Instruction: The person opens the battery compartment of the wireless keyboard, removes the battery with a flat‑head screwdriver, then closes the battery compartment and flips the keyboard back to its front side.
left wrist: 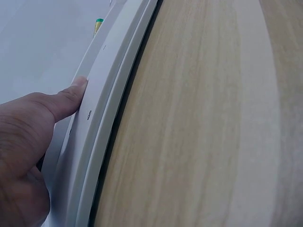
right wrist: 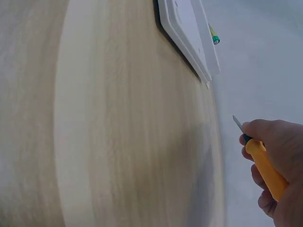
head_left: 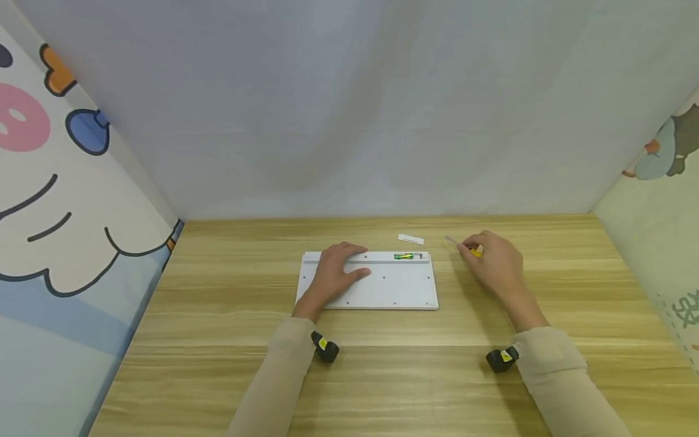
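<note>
A white keyboard [head_left: 393,288] lies underside up on the table, with small screws dotted over its back. My left hand [head_left: 333,273] rests on its left part, thumb stretched along the back and fingers toward the far raised edge. The thumb [left wrist: 71,97] lies straight on the white surface in the left wrist view. A green and gold battery [head_left: 404,257] sits in the slot near the far right corner. To the right of the keyboard, my right hand [head_left: 496,261] holds a screwdriver [right wrist: 266,170] by its yellow-orange handle, its metal tip pointing toward the far left.
Just beyond the keyboard's far edge lies a small white cover strip [head_left: 411,239]. The wood-grain table [head_left: 404,376] meets a pale grey wall [head_left: 371,121] at the back. Cartoon-printed panels stand at the left and right.
</note>
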Available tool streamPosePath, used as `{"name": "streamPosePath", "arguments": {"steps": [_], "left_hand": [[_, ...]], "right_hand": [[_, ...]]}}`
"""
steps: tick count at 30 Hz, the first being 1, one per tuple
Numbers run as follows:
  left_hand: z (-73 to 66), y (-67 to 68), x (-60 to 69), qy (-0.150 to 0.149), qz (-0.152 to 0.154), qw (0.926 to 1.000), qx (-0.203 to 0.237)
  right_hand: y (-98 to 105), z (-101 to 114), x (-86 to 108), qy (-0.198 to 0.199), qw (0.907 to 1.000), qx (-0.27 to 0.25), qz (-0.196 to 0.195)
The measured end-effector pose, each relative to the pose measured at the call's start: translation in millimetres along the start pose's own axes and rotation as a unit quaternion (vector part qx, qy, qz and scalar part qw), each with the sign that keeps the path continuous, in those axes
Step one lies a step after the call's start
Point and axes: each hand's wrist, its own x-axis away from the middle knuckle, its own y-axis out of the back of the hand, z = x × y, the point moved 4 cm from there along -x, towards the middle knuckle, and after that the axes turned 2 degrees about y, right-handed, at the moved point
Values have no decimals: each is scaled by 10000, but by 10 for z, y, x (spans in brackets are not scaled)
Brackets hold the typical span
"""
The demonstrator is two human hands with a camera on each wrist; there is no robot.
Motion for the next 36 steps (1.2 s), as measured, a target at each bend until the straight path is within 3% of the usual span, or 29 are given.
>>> {"name": "streamPosePath", "arguments": {"steps": [6,14,24,31,36], "left_hand": [[4,2,-4,-50,-35,10000,-28],[11,-2,-6,-27,-10,10000,-36],[14,-5,-9,-53,-15,10000,-16],[17,-5,-7,-89,-3,10000,-19],[22,0,-9,-119,-1,9999,-12]], "right_hand": [[-18,-29,3,-174,9994,-279,-47],[20,-86,6,-395,9992,-67,-95],[-28,-199,-7,-732,9967,-47,335],[-112,-238,-9,-750,9944,-93,741],[-122,-232,-8,-758,9938,-147,803]]}}
